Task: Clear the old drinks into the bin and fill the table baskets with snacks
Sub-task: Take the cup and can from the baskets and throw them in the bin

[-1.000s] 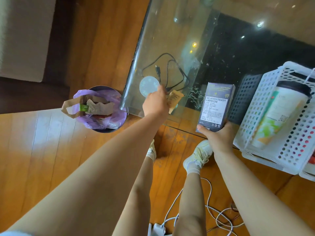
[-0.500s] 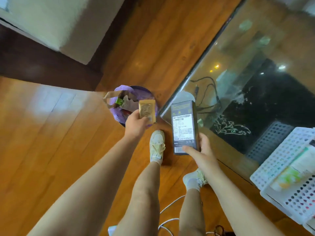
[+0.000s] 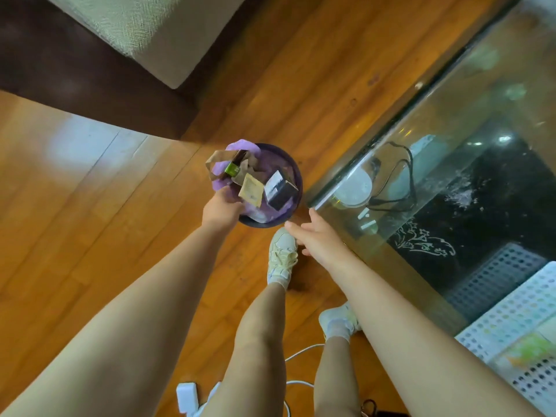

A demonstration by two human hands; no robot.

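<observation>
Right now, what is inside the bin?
In the bin: purple liner, brown paper bag, tan sachet and dark box. Anything beneath them is covered.

A dark box (image 3: 279,189) and tan packet (image 3: 251,190) lie in the purple-lined bin (image 3: 296,176); the left hand (image 3: 221,209) touches its rim, the right hand (image 3: 320,239) spread beside the glass desk (image 3: 451,121).

no legible text on the dark box (image 3: 279,189) or tan packet (image 3: 250,190)
</observation>
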